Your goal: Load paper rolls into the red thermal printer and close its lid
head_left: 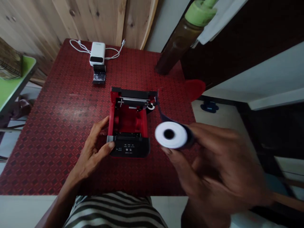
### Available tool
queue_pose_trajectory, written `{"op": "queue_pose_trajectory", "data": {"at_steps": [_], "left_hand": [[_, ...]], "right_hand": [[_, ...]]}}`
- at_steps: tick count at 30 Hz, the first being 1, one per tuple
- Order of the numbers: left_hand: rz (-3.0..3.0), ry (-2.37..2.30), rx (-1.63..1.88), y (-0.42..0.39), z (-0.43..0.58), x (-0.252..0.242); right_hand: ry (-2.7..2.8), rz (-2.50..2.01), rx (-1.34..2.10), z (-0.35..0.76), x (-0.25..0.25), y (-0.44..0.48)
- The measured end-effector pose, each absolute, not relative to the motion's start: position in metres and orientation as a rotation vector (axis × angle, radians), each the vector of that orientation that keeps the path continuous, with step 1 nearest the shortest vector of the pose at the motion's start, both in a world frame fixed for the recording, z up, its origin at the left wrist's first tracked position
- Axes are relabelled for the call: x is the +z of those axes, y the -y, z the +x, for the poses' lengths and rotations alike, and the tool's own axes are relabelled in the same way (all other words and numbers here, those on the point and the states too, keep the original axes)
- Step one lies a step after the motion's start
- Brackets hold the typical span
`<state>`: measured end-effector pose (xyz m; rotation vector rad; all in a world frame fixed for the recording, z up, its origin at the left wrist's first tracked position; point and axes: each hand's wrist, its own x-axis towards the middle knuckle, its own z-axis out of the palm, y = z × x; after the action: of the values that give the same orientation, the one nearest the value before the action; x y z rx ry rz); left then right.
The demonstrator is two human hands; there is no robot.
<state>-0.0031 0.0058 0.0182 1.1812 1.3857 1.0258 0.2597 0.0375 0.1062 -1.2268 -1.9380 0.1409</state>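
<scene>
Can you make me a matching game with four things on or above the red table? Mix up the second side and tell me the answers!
Things:
1. Paper roll
2. Bottle
3. Power bank
4. Printer

Clues:
A. White, with white cable on both sides of it
B. Red and black, open, with the left hand on it
C. Held up in the right hand
D. Has a light green top

Right pairs: 1-C, 2-D, 3-A, 4-B
</scene>
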Motion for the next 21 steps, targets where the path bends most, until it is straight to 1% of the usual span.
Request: {"op": "queue_pose_trajectory", "data": {"at_steps": [3,6,9,16,21], "left_hand": [[1.236,-1.357,1.053,-0.006,-0.005,0.014],[1.252,-1.337,1.069,-0.006,-0.006,0.011],[1.269,-1.331,1.057,-0.006,-0.007,0.01],[1.325,-1.305,1.071,-0.006,-0.008,0.008],[1.348,-1.295,1.081,-0.007,-0.009,0.005]], "right_hand": [[2.107,-1.089,0.027,0.235,0.094,-0.056],[2.317,-1.085,-0.005,0.223,0.071,-0.073],[2.425,-1.149,-0.029,0.219,0.062,-0.082],[2.61,-1.255,-0.03,0.213,0.074,-0.088],[2.404,-1.218,0.173,0.228,0.085,-0.075]]}}
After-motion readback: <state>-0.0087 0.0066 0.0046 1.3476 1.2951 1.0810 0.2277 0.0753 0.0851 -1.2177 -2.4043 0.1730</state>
